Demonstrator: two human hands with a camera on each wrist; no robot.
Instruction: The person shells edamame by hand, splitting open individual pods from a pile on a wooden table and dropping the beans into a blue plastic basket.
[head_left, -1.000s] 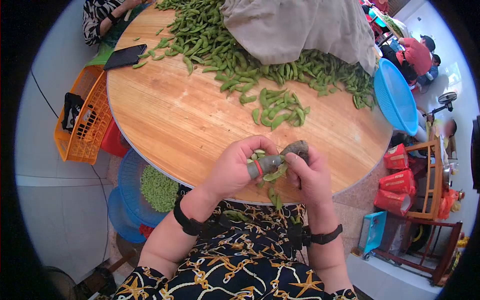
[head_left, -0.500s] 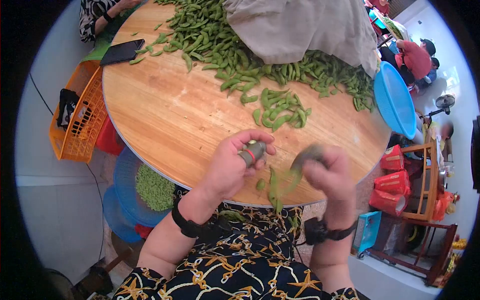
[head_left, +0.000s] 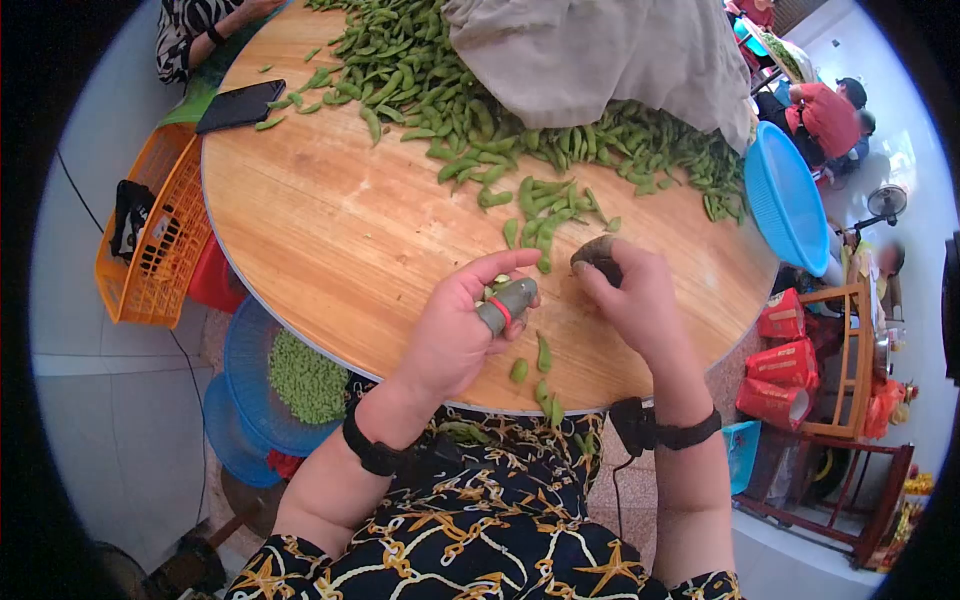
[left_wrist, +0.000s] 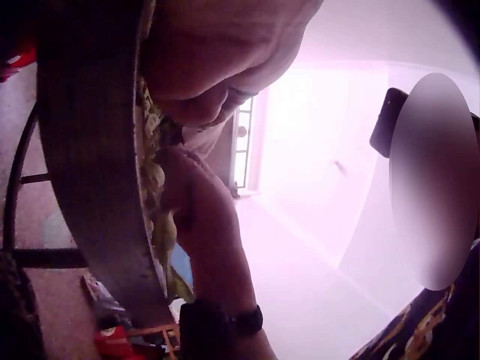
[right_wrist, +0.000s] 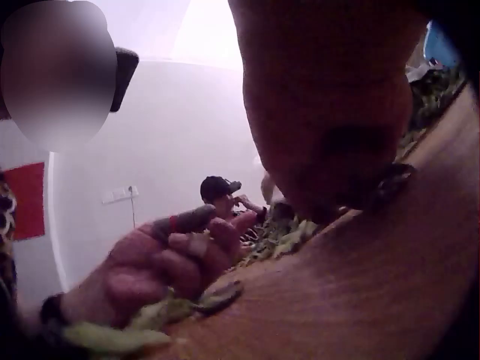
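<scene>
My left hand [head_left: 455, 325] is curled near the table's front edge, with several pale shelled beans [head_left: 497, 287] held in its fingers. A grey cover with a red band [head_left: 508, 305] sits on its thumb. To the right, my right hand [head_left: 635, 295] is low over the table, its bent, grey-covered fingertips [head_left: 597, 255] beside a small group of green soybean pods [head_left: 545, 215]. What its fingers hold, if anything, I cannot tell. Loose pods [head_left: 543, 352] lie between the hands and the table edge. The right wrist view shows the left hand [right_wrist: 184, 255] behind pods.
A large heap of pods [head_left: 410, 60] covers the back of the round table [head_left: 300, 220], partly under a grey cloth [head_left: 600, 60]. A phone [head_left: 240, 105] lies at left, a blue basket [head_left: 785, 200] at right. Shelled beans [head_left: 308, 378] fill a blue basket below.
My right hand has left the left hand, swung right over the loose pods, then moved forward to the small pod group, where pods have shifted. The left hand stays nearly in place.
</scene>
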